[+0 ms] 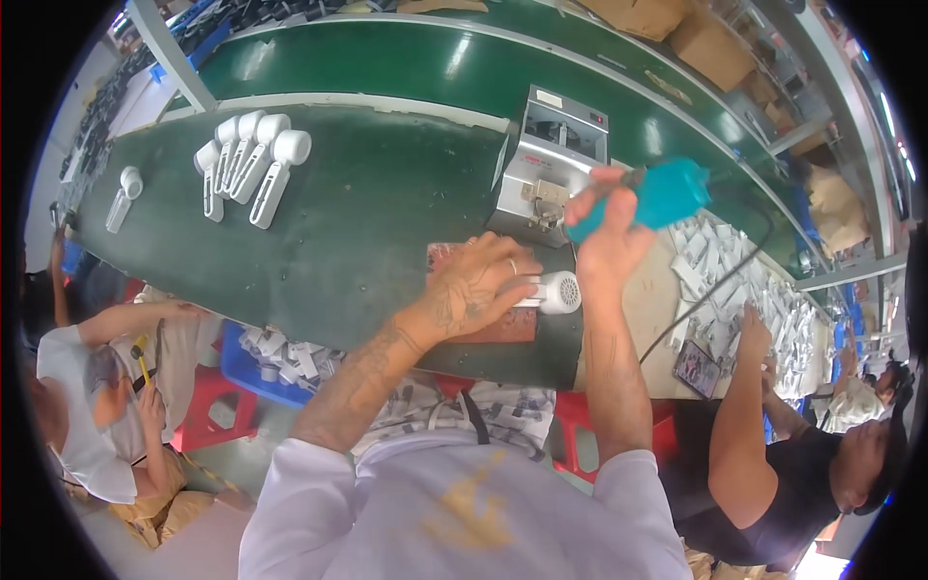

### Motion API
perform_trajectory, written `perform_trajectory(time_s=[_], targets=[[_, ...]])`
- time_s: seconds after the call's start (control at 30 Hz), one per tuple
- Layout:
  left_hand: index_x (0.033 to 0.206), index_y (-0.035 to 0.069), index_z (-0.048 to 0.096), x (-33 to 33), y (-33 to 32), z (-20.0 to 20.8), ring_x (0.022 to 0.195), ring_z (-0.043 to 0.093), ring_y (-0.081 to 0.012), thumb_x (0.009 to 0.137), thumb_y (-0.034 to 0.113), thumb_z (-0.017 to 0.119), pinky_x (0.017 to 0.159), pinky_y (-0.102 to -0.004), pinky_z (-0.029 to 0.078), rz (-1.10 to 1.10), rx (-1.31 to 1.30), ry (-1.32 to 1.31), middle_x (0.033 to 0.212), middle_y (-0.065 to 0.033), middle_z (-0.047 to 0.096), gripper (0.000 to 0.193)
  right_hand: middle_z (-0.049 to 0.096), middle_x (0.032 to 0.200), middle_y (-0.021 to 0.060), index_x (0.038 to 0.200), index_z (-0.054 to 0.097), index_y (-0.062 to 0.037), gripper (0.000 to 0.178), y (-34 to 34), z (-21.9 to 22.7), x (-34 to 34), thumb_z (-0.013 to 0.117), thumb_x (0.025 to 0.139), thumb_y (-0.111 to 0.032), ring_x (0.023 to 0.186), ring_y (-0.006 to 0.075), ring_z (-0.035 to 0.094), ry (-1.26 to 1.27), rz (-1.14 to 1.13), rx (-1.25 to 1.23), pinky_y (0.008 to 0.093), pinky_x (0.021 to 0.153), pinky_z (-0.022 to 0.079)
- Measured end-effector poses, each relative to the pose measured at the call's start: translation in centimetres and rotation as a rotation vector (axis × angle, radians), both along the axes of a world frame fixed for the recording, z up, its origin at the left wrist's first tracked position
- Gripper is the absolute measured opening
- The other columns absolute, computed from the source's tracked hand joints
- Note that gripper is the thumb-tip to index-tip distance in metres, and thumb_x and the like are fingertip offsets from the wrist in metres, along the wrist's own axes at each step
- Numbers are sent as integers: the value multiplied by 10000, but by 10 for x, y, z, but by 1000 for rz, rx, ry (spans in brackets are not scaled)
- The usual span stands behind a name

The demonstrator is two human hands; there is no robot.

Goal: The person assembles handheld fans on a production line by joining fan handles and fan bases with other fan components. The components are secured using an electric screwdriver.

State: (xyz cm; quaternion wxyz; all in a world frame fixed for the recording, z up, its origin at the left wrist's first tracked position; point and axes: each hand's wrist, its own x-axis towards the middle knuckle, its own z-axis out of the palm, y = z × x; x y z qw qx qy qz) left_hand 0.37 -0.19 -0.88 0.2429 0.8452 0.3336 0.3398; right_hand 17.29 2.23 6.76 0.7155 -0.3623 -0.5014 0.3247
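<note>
My left hand (474,288), with a ring on one finger, is closed over the handle of a white handheld fan (559,293). The fan lies on a reddish pad (498,332), its round grille end facing right; most of its handle is hidden under my fingers. Raised to the right, my right hand (611,237) grips a teal electric screwdriver (672,196), which is blurred and trails a dark cord. Just beyond both hands stands a grey metal screw feeder (527,169).
Several white fans (253,159) lie grouped at the far left, with a single one (124,198) beyond. White parts (744,280) are heaped at right beside a phone-like screen (696,369). A blue bin (242,362) holds more parts. Co-workers (773,445) sit on both sides.
</note>
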Motion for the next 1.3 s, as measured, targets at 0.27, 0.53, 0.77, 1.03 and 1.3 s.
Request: perform_trajectory(time_s=[0.27,0.53,0.77,1.03,1.3], targets=[[1242,143,685,-6,-3,5,1251,550,-335,928,435,683,1130,-541,376,-14,-95,68,1284,-83,635,429,595,702,22,998,590,-2,323,36,-14,-10,617,1041,-320,627,111,577,-97,-48,43,267,583,444],[1226,129,703,-6,-4,4,1240,551,-373,926,441,685,1134,-553,371,23,-133,52,1268,-115,637,433,568,672,42,1017,580,-9,367,21,-5,-15,568,1057,-374,585,148,568,-189,-19,-148,294,551,450],[1258,133,685,-3,-5,-3,1253,545,-381,935,465,665,1148,-550,365,49,-88,102,1270,-127,631,463,587,713,47,1077,606,46,404,-20,-3,-3,654,1015,-350,606,134,573,-45,48,-137,275,556,460],[1246,132,684,-7,-3,4,1250,548,-365,940,457,660,1151,-545,359,4,-146,88,1249,-112,635,447,586,725,60,1074,596,50,395,-24,-13,-5,659,1012,-335,617,147,576,-33,71,-139,285,565,477],[1199,104,689,-4,-3,12,1175,569,-327,930,423,672,1095,-544,402,10,-102,122,1217,-101,638,418,543,714,81,990,528,8,423,-23,-32,-4,579,1045,-408,620,186,542,-45,87,-148,329,576,467]])
